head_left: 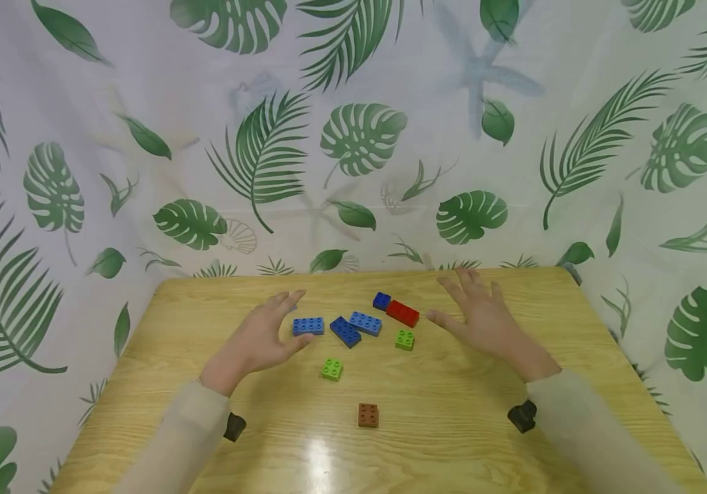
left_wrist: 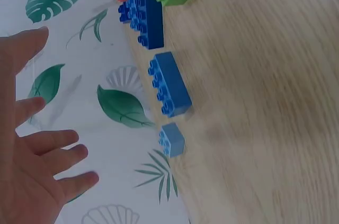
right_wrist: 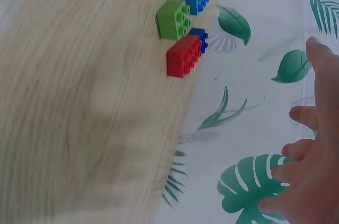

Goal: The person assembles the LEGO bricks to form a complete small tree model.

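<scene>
Several toy bricks lie on a wooden table [head_left: 452, 425]. My left hand [head_left: 281, 322] hovers open, fingers spread, just left of a blue brick [head_left: 307, 326]; it holds nothing. Right of that brick lie a dark blue brick [head_left: 345, 331] and a light blue brick [head_left: 365, 323]. My right hand [head_left: 466, 306] is open, palm down, just right of a red brick [head_left: 403, 313]. A small dark blue brick [head_left: 381, 300] touches the red one. The left wrist view shows the left hand [left_wrist: 37, 144] and the blue brick [left_wrist: 172, 139] end-on. The right wrist view shows the right hand [right_wrist: 312, 150] and the red brick [right_wrist: 184, 55].
A green brick [head_left: 405, 339] lies below the red one, a second green brick [head_left: 331, 369] nearer me, and a brown brick [head_left: 368, 415] nearest the front. A leaf-print curtain [head_left: 353, 137] hangs behind and beside the table.
</scene>
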The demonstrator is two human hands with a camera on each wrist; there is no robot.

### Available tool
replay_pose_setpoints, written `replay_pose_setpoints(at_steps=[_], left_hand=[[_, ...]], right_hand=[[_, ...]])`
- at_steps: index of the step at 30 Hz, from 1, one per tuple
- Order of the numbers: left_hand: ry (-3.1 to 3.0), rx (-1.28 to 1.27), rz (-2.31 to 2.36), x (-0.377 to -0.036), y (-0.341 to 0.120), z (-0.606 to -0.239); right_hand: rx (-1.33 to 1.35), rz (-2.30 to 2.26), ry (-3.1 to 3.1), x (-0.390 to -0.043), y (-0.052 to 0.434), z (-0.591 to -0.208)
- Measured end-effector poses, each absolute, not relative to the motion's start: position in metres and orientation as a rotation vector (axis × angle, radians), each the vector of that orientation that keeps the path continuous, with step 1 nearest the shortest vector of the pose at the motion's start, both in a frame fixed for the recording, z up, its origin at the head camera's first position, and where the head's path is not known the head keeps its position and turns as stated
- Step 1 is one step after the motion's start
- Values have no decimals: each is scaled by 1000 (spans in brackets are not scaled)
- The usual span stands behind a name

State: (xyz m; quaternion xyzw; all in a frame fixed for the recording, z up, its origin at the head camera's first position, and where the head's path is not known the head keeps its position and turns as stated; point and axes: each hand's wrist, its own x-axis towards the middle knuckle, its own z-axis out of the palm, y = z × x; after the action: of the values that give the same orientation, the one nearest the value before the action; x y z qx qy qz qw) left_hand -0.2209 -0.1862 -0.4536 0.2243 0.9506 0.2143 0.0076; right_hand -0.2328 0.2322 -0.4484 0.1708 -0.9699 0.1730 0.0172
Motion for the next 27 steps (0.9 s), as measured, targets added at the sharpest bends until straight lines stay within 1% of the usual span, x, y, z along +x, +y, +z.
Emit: replay_pose_setpoints(at_steps=[11, 18, 27], left_hand=[[2787, 707, 892, -214, -172, -475], [2675, 684, 958, -211, -165, -491], [2642, 726, 974, -214, -158, -514]], right_hand=[[676, 911, -2956, -205, 203, -463], [788, 1083, -2909, -187, 186, -482], [921, 1383, -2871, -167, 166, -506]])
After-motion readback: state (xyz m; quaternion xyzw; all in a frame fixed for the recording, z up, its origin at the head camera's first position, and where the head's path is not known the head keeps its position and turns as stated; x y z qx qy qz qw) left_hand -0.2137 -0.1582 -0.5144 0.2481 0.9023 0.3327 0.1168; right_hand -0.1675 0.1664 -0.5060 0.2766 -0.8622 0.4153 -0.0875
